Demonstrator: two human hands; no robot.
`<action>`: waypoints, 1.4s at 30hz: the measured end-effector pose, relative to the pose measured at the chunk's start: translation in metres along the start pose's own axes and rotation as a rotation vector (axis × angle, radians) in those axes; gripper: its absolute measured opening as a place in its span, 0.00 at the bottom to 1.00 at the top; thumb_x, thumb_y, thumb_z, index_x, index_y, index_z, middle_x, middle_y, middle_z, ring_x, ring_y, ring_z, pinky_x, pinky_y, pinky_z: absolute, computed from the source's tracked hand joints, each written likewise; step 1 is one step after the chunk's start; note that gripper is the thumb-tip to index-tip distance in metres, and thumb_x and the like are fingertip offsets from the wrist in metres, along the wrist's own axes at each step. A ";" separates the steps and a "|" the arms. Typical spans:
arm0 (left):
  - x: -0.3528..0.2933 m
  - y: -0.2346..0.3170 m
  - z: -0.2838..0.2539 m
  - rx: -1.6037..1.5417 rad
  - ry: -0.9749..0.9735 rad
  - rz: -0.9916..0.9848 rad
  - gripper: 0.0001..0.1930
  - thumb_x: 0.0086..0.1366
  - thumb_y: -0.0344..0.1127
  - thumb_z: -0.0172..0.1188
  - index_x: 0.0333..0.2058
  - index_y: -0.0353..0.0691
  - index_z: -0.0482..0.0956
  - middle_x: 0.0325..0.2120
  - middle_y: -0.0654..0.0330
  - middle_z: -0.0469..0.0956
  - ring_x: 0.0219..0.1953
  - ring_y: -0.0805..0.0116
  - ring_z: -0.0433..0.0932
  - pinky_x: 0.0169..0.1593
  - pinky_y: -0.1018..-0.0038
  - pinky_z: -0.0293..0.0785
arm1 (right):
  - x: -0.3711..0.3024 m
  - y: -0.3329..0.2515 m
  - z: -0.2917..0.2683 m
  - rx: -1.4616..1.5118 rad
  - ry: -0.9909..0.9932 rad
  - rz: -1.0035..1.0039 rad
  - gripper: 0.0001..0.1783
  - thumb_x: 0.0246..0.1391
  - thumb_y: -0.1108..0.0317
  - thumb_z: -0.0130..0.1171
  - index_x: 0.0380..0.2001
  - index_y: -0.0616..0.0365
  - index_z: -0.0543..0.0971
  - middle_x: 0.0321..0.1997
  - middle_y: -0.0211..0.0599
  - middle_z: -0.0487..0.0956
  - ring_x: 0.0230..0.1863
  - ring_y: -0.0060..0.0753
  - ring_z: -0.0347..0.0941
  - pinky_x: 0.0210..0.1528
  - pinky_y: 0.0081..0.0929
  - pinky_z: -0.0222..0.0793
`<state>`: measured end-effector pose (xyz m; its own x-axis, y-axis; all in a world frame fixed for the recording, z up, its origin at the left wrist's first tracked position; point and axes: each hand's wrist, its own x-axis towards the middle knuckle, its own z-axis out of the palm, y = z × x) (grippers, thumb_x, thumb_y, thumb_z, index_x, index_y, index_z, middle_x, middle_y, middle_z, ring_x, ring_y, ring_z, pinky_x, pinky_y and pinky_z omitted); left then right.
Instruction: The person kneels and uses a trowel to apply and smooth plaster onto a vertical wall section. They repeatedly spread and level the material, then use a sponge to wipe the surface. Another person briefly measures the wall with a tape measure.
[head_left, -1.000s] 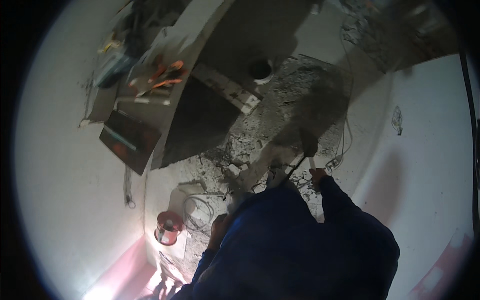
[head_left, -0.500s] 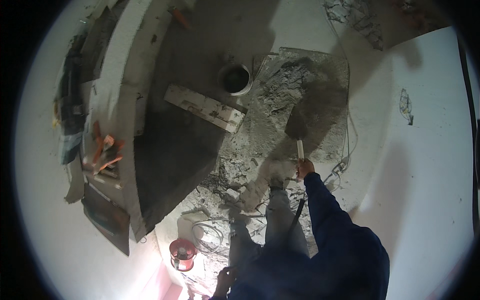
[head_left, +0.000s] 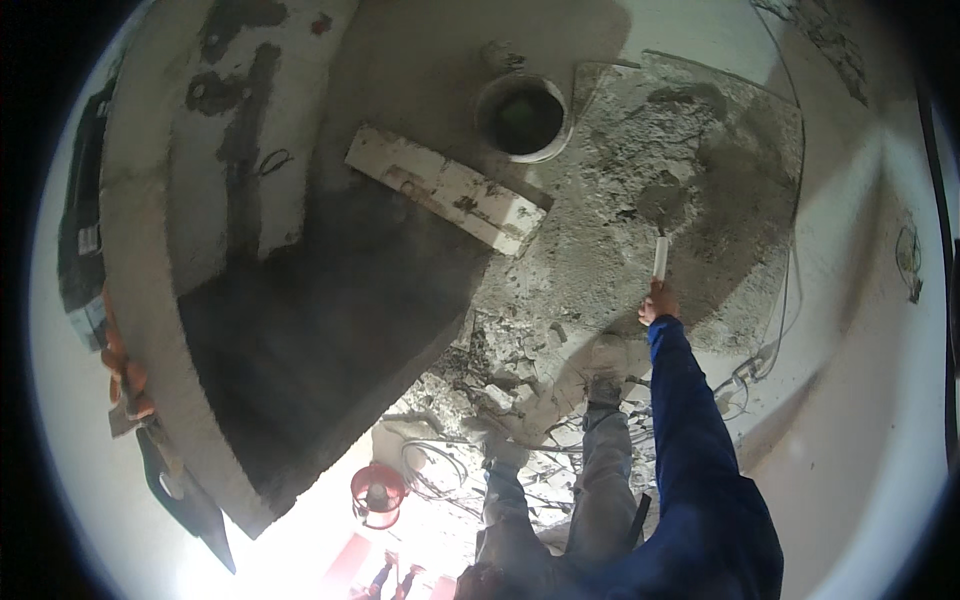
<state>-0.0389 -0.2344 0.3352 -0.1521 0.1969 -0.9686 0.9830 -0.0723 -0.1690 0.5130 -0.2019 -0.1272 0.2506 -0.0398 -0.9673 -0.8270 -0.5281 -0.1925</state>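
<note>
My right hand (head_left: 659, 302) is closed around the pale handle of a trowel (head_left: 660, 258), its arm stretched forward in a blue sleeve. The trowel's grey blade lies against wet grey mortar (head_left: 610, 170) heaped and spread over a flat board (head_left: 735, 325); the blade's outline blends into the mortar. To the left of the heap stands a round bucket (head_left: 567, 135) with a pale rim and a dark inside. My left hand does not show.
A mortar-stained plank (head_left: 430, 190) lies left of the board, beside a dark surface (head_left: 320, 340). Rubble (head_left: 500, 390) and loose cable (head_left: 430, 465) surround my feet. A red, round fixture or bucket (head_left: 379, 495) stands lower left, near bright light. Another cable runs along the board's right edge.
The view has swung, so the bucket, board and plank sit higher, mostly further right. My right hand reaches further forward, the trowel blade now closer against the mortar. My left hand has left the picture.
</note>
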 end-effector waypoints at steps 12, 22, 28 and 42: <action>-0.034 0.034 -0.011 0.041 0.003 0.222 0.43 0.60 0.63 0.55 0.63 0.35 0.59 0.52 0.33 0.72 0.55 0.33 0.71 0.55 0.46 0.69 | -0.233 0.119 -0.125 -1.225 -0.093 -0.265 0.38 0.57 0.41 0.55 0.61 0.58 0.67 0.57 0.60 0.74 0.58 0.57 0.72 0.60 0.45 0.68; -0.067 0.208 -0.144 -0.691 0.544 0.813 0.19 0.63 0.44 0.60 0.48 0.38 0.77 0.46 0.49 0.79 0.49 0.52 0.78 0.50 0.62 0.75 | -0.257 0.025 -0.075 -1.102 -0.044 -0.687 0.32 0.59 0.46 0.52 0.55 0.63 0.73 0.53 0.60 0.76 0.58 0.59 0.71 0.59 0.44 0.68; 0.038 0.264 -0.178 -0.730 0.306 0.593 0.20 0.65 0.48 0.59 0.46 0.36 0.78 0.46 0.49 0.79 0.46 0.54 0.80 0.48 0.64 0.75 | -0.278 -0.118 -0.008 -0.801 -0.062 -0.726 0.31 0.59 0.51 0.57 0.58 0.63 0.70 0.46 0.54 0.81 0.48 0.55 0.77 0.52 0.45 0.72; 0.143 0.309 -0.256 -0.608 0.330 0.502 0.14 0.68 0.36 0.59 0.49 0.35 0.74 0.30 0.54 0.82 0.27 0.73 0.80 0.31 0.75 0.76 | 0.029 -0.328 0.342 -1.120 0.356 -0.868 0.35 0.54 0.56 0.62 0.60 0.64 0.67 0.50 0.60 0.78 0.57 0.55 0.73 0.60 0.43 0.67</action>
<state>0.2699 0.0219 0.1912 0.2617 0.5637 -0.7834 0.8248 0.2909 0.4848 0.6199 0.2601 -0.1484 0.7023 0.5129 -0.4936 0.4199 -0.8585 -0.2945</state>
